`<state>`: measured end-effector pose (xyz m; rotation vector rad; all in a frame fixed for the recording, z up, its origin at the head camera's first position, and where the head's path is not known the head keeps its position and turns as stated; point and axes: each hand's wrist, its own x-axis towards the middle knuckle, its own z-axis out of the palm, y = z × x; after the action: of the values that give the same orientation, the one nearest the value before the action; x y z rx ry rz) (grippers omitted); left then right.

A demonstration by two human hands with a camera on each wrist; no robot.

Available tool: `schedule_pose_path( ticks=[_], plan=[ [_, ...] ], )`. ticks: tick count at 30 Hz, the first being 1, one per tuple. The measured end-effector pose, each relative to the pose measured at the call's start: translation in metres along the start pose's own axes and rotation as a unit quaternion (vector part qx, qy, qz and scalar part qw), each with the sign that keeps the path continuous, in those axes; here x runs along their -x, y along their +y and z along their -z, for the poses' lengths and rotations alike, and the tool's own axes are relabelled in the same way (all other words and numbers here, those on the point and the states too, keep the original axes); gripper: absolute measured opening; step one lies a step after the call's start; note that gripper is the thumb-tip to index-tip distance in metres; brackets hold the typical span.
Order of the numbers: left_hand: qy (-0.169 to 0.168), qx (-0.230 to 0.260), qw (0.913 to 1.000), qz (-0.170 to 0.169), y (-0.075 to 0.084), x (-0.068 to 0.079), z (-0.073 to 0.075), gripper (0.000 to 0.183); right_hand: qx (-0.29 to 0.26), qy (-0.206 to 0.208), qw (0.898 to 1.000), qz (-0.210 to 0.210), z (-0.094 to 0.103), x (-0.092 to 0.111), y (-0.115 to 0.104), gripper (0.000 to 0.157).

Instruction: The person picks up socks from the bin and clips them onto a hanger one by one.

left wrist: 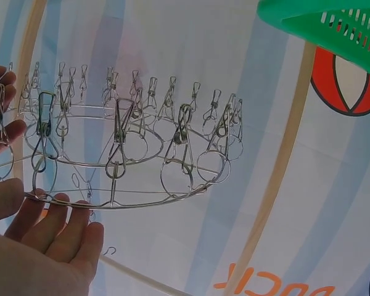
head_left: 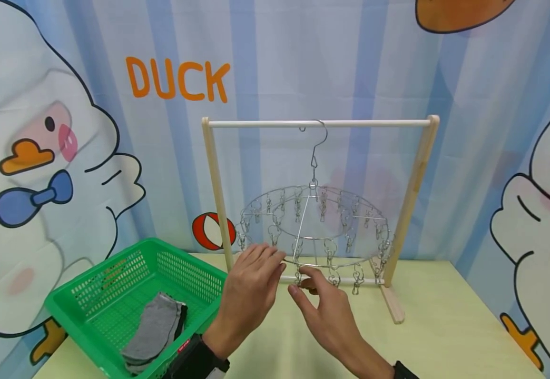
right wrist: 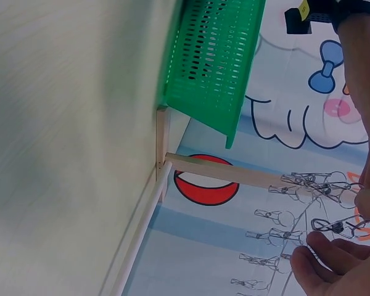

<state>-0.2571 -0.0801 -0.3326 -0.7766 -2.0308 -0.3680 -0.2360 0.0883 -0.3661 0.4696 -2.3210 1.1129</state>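
Note:
A round wire clip hanger [head_left: 313, 185] with many small metal clips hangs by its hook from a white rod. At its near rim, my left hand [head_left: 251, 287] holds the wire ring; in the left wrist view the thumb lies on one side and the fingers [left wrist: 61, 231] curl on the other. My right hand [head_left: 329, 313] is just to the right, thumb and forefinger spread apart around a hanging clip [head_left: 298, 277]. Its fingertips [right wrist: 317, 239] show close beside a clip [right wrist: 338, 227] in the right wrist view.
To the left stands a green perforated basket [head_left: 149, 243] with folded grey socks [head_left: 154, 327] inside. A wooden stand [head_left: 410, 202] with a white top rod [head_left: 256, 124] surrounds the hanger on the pale yellow table [head_left: 445, 337]. Behind hangs a duck-printed curtain [head_left: 275, 63].

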Motion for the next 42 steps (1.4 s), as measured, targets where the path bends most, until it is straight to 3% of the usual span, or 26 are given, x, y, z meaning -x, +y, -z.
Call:
schedule_pose_path(
  ticks=[17, 24, 35, 42],
  plan=[
    [0.008, 0.007, 0.9999, -0.007, 0.0018, -0.0004, 0.0002, 0.023, -0.011, 0.046, 0.998, 0.045, -0.0001, -0.0044, -0.0013, 0.014],
    [-0.003, 0.005, 1.0000, 0.001, 0.0012, 0.0003, 0.0019, 0.024, -0.022, 0.047, 0.998, 0.036, 0.0018, -0.0065, -0.0008, 0.017],
    [-0.016, 0.001, 0.9999, 0.004, 0.0025, -0.0014, 0.0022, 0.023, -0.103, 0.032, 0.994, -0.010, 0.0065, -0.0080, -0.0019, 0.012],
    [-0.011, 0.003, 0.9999, 0.004, 0.0014, -0.0018, 0.0014, 0.022, -0.099, 0.038, 0.994, 0.004, 0.0063, -0.0070, -0.0019, 0.015]
  ],
)
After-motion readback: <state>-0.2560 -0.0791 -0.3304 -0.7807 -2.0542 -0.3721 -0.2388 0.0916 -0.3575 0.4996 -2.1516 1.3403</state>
